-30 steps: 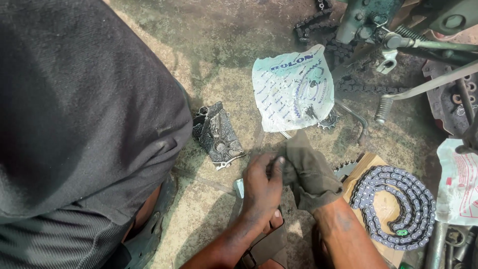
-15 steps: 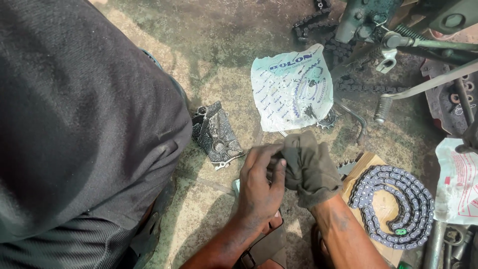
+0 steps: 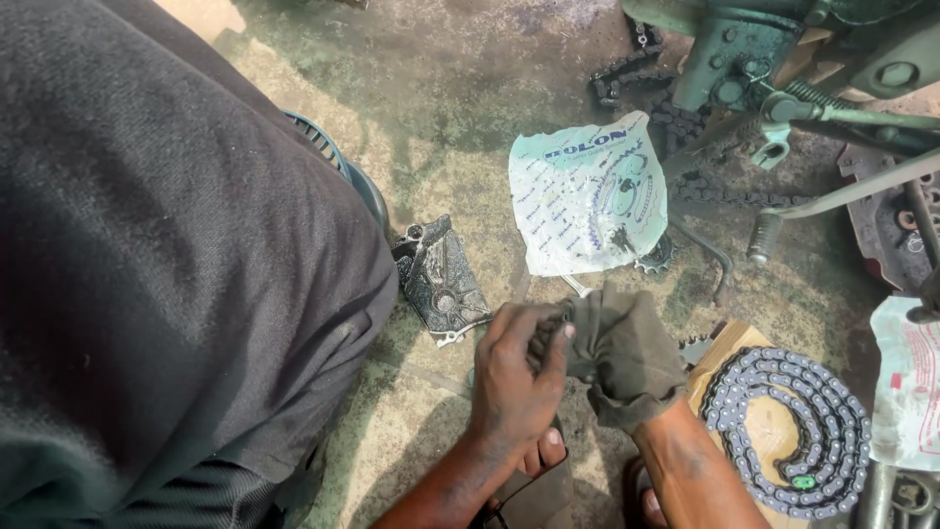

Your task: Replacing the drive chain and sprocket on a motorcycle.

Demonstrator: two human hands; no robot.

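Gripping dirty olive rag (image 3: 627, 348) with both hands low centre, above concrete floor (image 3: 441, 147). Left hand (image 3: 511, 377) closed, fingers pinching rag's edge; right hand (image 3: 636, 382) wrapped inside rag, grip hidden, cannot tell. Metal engine cover (image 3: 441, 279) just left of hands. Coiled drive chain (image 3: 788, 431) on cardboard, right. Printed plastic packet (image 3: 587, 191) over sprocket (image 3: 654, 257), beyond.

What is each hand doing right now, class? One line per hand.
Left hand: closed, fingers pinching the edge of the dark rag.
Right hand: wrapped inside the dark rag, so its grip cannot be told.
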